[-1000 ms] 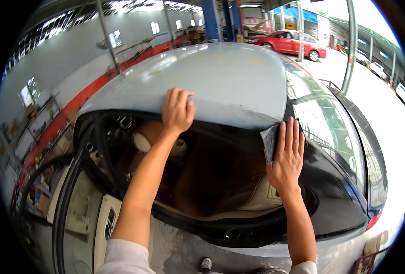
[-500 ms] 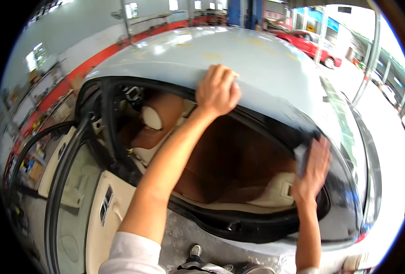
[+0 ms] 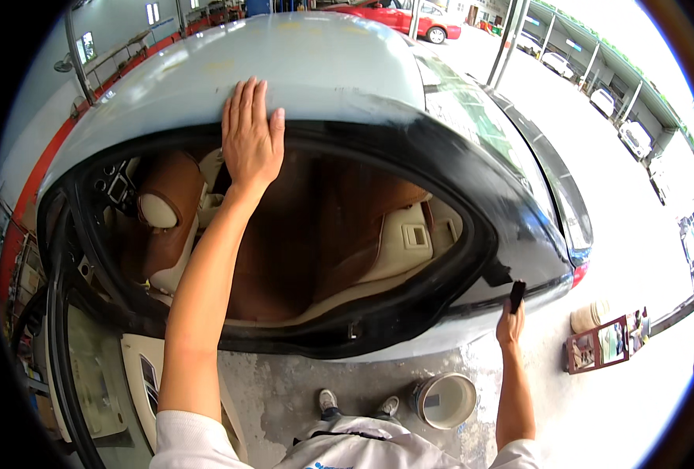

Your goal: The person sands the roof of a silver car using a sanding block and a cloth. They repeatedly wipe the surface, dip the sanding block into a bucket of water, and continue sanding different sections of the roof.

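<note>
L hand (image 3: 251, 144): flat on side edge of car roof (image 3: 323, 59), above black door frame (image 3: 284, 338); fingers straight & close tog., thumb out, holding nothing.
R hand (image 3: 510, 325): fingers wrapped on dark pad (image 3: 517, 295), low at rear of car.
Pad: roughly upright, by lower part of dark rear qtr panel (image 3: 530, 250); can't tell if touching.
Roof: grey w/ yellowish patches, darker smudging twd rear corner.
Cabin: brown/cream front seat (image 3: 179, 176) shows thru doorway.
Floor: bucket (image 3: 460, 402) just R of shoes (image 3: 328, 400).
Risk, pad: looks held near one end; if it tilts, an edge might score the panel.
Risk, L palm: leaning hard could make it slide on smooth roof, or leave smears.
Risk, seats: look uncovered, so falling dust/drips could mark them.
Risk, feet: careless sidestep R might knock bucket.
</note>
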Tool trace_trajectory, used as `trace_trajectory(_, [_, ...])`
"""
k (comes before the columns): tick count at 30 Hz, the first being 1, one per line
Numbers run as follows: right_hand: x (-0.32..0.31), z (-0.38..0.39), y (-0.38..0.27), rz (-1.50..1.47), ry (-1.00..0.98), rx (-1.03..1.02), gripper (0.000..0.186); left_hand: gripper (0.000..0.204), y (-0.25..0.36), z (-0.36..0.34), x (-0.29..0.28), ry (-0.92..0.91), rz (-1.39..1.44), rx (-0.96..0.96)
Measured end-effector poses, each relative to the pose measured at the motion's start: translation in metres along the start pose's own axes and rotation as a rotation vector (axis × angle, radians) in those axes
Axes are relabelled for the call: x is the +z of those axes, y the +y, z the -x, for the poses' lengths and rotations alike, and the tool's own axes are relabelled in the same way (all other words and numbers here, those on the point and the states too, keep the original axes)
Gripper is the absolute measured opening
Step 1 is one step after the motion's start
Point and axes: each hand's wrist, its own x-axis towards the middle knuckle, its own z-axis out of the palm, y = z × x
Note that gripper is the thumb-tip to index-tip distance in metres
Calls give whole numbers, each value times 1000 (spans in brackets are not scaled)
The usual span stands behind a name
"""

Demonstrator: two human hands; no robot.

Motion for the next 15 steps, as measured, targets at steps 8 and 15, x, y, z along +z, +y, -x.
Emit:
trace_trajectory(8, [3, 130, 66, -455, 166, 373, 54, 53, 12, 48, -33, -99, 177, 18])
trace_trajectory(15, [-15, 126, 47, -651, 200, 566, 45, 40, 44, 252, -124, -411, 510, -384])
